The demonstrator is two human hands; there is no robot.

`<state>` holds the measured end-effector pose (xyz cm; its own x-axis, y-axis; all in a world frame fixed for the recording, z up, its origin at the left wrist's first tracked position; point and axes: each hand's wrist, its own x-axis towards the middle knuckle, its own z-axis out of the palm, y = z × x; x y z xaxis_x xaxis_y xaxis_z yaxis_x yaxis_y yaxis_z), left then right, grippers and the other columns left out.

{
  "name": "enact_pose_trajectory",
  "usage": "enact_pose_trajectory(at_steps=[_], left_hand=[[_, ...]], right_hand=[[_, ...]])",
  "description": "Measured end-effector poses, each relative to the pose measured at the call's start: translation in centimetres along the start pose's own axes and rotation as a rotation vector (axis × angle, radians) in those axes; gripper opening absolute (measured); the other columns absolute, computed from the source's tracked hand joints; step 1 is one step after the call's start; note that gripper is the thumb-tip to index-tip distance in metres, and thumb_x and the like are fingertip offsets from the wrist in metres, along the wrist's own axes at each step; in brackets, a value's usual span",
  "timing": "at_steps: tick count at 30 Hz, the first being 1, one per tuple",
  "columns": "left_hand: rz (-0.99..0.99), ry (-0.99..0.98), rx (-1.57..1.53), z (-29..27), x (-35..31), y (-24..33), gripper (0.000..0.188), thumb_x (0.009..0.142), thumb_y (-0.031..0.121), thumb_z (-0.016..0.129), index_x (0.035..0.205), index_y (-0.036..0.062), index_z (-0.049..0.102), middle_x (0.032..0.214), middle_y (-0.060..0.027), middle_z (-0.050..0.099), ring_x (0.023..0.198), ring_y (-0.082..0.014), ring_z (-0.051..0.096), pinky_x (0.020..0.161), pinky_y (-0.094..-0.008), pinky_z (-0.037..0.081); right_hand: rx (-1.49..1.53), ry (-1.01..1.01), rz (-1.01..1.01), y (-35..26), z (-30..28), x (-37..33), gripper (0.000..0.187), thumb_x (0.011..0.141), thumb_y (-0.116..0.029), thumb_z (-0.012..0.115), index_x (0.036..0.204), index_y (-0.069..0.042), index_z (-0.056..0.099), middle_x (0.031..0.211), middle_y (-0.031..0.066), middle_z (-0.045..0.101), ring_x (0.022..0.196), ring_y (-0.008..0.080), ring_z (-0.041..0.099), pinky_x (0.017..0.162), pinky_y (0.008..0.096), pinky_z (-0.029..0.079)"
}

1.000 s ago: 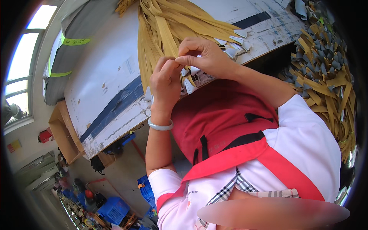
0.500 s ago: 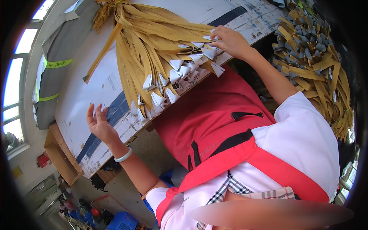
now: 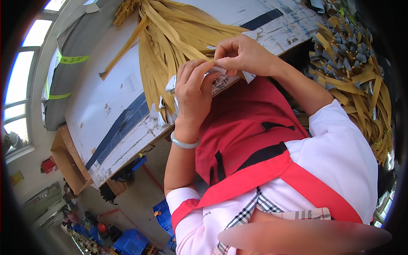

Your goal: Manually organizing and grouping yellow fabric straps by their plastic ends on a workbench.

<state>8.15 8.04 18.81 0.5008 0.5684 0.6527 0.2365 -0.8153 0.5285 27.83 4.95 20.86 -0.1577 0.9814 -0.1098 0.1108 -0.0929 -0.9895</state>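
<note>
A fanned bundle of long tan strips (image 3: 163,40) lies across the work table, many of their near ends tipped with folded white pieces. My left hand (image 3: 193,87), a pale bangle on its wrist, is closed in a pinch on the end of one tan strip (image 3: 197,51) at the table's near edge. Right beside it, my right hand (image 3: 248,55) pinches the same end, fingertips nearly touching the left ones. A white piece (image 3: 219,70) shows just under the fingers; the exact fold between them is hidden. Other white tips (image 3: 161,114) hang to the left.
Dark blue strips (image 3: 117,127) lie on the white tabletop (image 3: 85,114). At right hangs a big bundle of tan strips with grey tips (image 3: 348,55). A grey stack with yellow-green bands (image 3: 70,72) stands at left, above a cardboard box (image 3: 70,163). Blue crates (image 3: 131,242) sit on the floor.
My left hand has come from the left, over the table, to the strip ends and closed there. My right hand has shifted slightly left and down to meet it.
</note>
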Motion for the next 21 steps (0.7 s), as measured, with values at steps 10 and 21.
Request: enact_pose_trajectory(at_steps=[10, 21], left_hand=[[-0.673, -0.041, -0.748, -3.4, -2.2, -2.2, 0.015, 0.081, -0.009, 0.069, 0.093, -0.0006, 0.064, 0.087, -0.0020, 0.063, 0.080, -0.0107, 0.058, 0.073, -0.0255, 0.048], [-0.577, 0.221, -0.434, -2.9, -3.2, -1.2, 0.010, 0.087, -0.008, 0.065, 0.092, -0.0015, 0.061, 0.086, -0.0016, 0.062, 0.077, -0.0085, 0.059, 0.071, -0.0212, 0.048]], right_hand=[[0.309, -0.169, -0.046, 1.0, 3.1, 1.5, 0.022, 0.089, -0.024, 0.072, 0.095, -0.003, 0.068, 0.078, 0.0017, 0.066, 0.068, 0.0077, 0.063, 0.063, 0.0204, 0.052], [-0.480, 0.008, -0.525, -0.2, 4.7, 3.7, 0.015, 0.086, -0.015, 0.070, 0.088, -0.003, 0.060, 0.083, 0.0064, 0.062, 0.073, 0.0183, 0.064, 0.062, 0.0279, 0.047]])
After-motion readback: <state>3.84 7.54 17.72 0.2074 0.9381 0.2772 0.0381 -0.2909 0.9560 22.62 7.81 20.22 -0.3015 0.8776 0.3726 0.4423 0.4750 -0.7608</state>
